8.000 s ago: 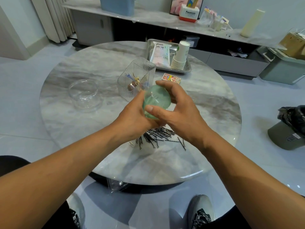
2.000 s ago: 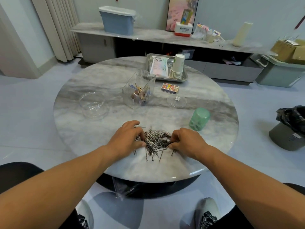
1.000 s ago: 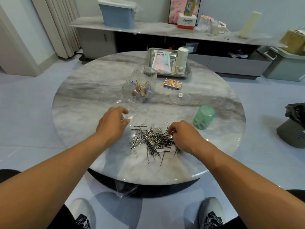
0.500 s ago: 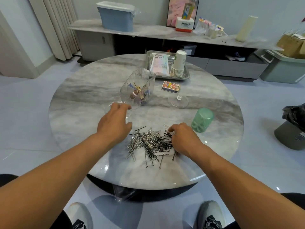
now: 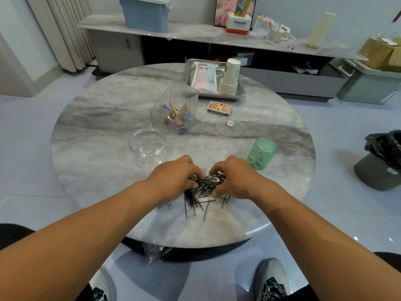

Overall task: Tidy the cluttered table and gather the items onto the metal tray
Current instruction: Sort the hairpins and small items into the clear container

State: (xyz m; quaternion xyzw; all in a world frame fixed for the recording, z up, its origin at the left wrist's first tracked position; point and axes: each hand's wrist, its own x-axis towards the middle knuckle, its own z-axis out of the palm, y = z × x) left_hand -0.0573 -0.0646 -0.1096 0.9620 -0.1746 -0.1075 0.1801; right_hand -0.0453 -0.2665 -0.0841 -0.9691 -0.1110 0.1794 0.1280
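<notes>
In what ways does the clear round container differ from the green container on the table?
The clear round container is colourless, low and wide; the green container is tinted green, taller and narrower. The clear one stands left of the hands, the green one to their right. Both are see-through, and neither hand touches them.

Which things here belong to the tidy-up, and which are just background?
Job in hand:
- hairpins, gripped by left hand and right hand
- clear dish
- clear lid
- green jar
- ribbed container
- matchbox
- metal tray

Lying about:
- blue bin
- cap on floor
</notes>
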